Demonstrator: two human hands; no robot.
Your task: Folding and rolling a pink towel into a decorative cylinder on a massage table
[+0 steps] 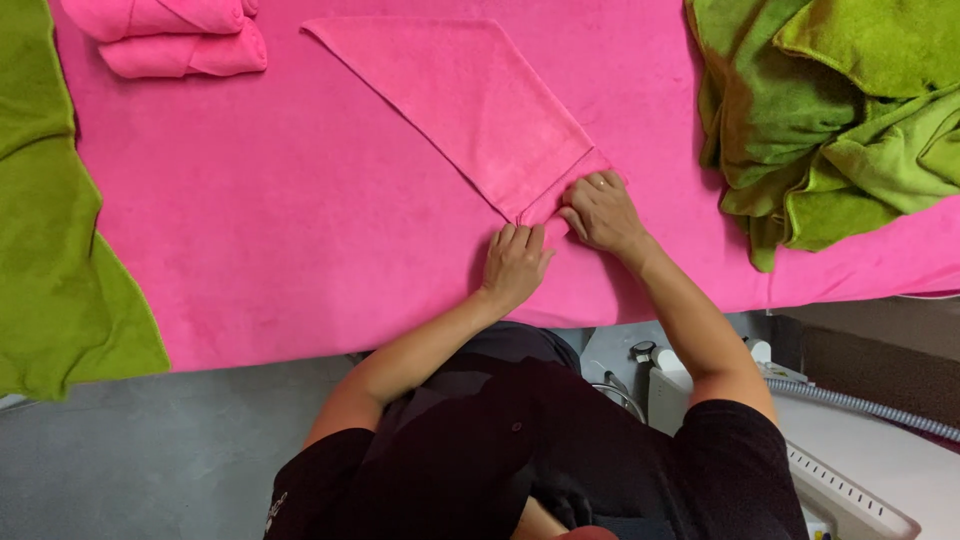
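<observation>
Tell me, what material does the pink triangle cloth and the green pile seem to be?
Pink folded cloth: likely microfibre or terry towel; matte, fuzzy nap, soft creases. Green pile: apparently the same plush towelling; thick, limp folds, no shine.

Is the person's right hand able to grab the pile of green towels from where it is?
Probably yes. The right hand rests on the folded pink towel, and only bare pink cover lies between it and the green towels.
</observation>
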